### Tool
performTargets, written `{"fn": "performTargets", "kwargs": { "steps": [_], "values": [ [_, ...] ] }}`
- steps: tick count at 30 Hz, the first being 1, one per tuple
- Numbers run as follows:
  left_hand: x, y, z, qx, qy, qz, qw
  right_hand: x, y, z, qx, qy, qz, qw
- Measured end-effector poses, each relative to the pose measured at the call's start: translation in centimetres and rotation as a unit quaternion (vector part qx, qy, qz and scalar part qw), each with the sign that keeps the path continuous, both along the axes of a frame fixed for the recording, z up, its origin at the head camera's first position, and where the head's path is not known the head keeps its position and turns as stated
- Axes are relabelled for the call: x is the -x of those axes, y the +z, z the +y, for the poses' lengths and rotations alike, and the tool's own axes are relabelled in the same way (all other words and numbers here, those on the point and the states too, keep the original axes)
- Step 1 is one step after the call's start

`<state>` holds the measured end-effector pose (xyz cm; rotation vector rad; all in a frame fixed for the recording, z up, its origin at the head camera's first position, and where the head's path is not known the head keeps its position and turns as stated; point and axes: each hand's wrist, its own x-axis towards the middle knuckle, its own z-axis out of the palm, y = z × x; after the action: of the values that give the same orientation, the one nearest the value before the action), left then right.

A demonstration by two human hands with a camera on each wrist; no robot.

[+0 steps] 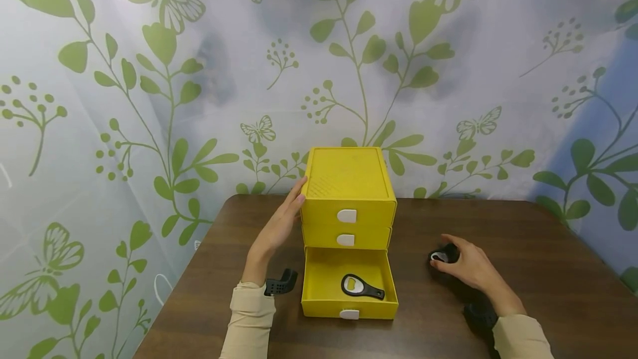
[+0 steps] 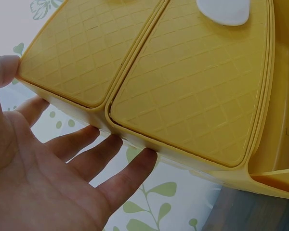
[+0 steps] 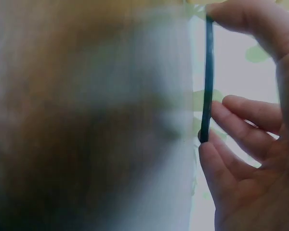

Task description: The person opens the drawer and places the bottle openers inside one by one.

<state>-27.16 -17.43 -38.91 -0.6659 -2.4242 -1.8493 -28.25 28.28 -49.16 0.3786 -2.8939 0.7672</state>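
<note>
My left hand (image 1: pixel 277 227) rests its extended fingertips against the left side of a yellow drawer unit (image 1: pixel 349 173). In the left wrist view, the fingers (image 2: pixel 127 175) lie along the unit's lower edge, spread apart. Its bottom drawer (image 1: pixel 319 309) is pulled out, and a black bottle opener (image 1: pixel 371 291) with a metal insert lies inside. To the right of the unit, my right hand (image 1: pixel 473 263) pinches a second black bottle opener (image 1: pixel 451 251) close over the table. The right wrist view shows this opener (image 3: pixel 208 77) edge-on between thumb and fingers.
The unit stands on a dark brown wooden table (image 1: pixel 538 254). Two upper drawers with white pulls (image 1: pixel 346 215) are closed. Behind the table hangs a pale curtain (image 1: pixel 239 71) with green leaves and butterflies. Each wrist wears a black band.
</note>
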Motion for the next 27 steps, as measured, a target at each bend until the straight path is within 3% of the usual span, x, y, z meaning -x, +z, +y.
{"fn": "performTargets", "kwargs": {
  "steps": [19, 27],
  "values": [
    [-0.1, 0.2, 0.0, -0.002, -0.003, 0.0, 1.0, -1.2, 3.2, -1.8, 0.008, 0.012, 0.025, 0.9996],
    [-0.1, 0.1, 0.1, 0.0, 0.002, 0.001, 1.0, -1.7, 4.7, -2.3, 0.025, 0.036, 0.061, 0.9972]
  ]
}}
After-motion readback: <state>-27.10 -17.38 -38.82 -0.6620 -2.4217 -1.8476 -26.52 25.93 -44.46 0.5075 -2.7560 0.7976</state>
